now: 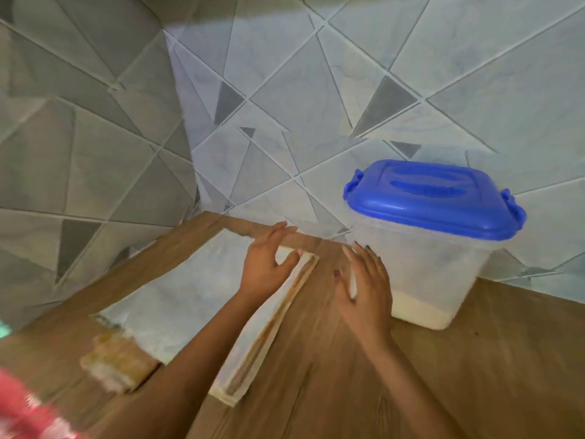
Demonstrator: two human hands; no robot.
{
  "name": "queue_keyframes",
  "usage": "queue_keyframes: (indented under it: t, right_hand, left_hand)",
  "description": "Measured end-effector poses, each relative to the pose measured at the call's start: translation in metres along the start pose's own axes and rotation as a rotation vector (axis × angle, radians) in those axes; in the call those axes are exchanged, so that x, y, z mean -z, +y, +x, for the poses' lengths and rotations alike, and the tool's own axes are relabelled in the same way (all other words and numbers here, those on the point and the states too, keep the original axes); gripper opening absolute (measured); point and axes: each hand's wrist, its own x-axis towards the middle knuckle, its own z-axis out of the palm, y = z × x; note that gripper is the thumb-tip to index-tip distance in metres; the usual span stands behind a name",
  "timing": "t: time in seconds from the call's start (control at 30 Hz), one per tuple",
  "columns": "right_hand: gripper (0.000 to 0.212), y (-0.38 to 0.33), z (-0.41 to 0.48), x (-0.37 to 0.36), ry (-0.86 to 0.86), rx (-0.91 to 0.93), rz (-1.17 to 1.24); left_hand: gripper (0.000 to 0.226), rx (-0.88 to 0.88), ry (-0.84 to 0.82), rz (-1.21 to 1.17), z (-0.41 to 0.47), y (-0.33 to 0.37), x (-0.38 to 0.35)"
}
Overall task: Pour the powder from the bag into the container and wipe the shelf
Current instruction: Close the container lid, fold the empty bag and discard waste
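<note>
Pressing my left hand [267, 264] flat, fingers spread, on the folded white bag [196, 296] lying on the wooden shelf [348, 375]; my right hand [364, 286] hovers open beside the blue-lidded container [427, 248].

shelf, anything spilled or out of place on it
No spilled powder shows on the shelf. The container stands upright with its blue lid on and powder low inside. The bag lies flat, its right edge folded under the left hand. The picture is blurred, so fine dust could go unseen.
</note>
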Motion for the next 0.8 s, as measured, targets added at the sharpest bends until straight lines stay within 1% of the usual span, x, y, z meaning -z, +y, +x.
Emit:
queue_keyframes:
  t: [0.1,0.23,0.3,0.37,0.47,0.6,0.67,0.8]
  right_hand:
    - [0.053,-0.025,-0.018,-0.045,-0.153,-0.052,0.106]
    - [0.051,-0.051,-0.025,-0.091,-0.246,-0.128,0.132]
    - [0.044,-0.06,-0.024,-0.109,-0.28,-0.21,0.114]
    - [0.043,-0.066,-0.02,-0.126,-0.324,-0.344,0.079]
    - [0.05,-0.069,-0.017,-0.149,-0.402,-0.558,-0.065]
    - [0.051,-0.069,-0.022,-0.166,-0.484,-0.745,-0.199]
    - [0.054,-0.069,-0.025,-0.17,-0.503,-0.829,-0.221]
    - [0.079,-0.068,-0.027,-0.177,-0.524,-1.003,-0.153]
  left_hand:
    - [0.053,0.121,0.002,0.081,-0.017,-0.052,0.039]
    - [0.042,0.203,-0.007,0.135,-0.02,-0.116,0.079]
    - [0.038,0.226,-0.009,0.144,-0.014,-0.147,0.091]
    - [0.04,0.263,-0.034,0.151,-0.002,-0.176,0.1]
    - [0.048,0.361,-0.16,0.17,0.02,-0.224,0.106]
    - [0.06,0.427,-0.363,0.273,0.044,-0.279,0.105]
    - [0.065,0.503,-0.455,0.284,0.052,-0.294,0.103]
    - [0.07,0.59,-0.519,0.193,0.063,-0.321,0.096]
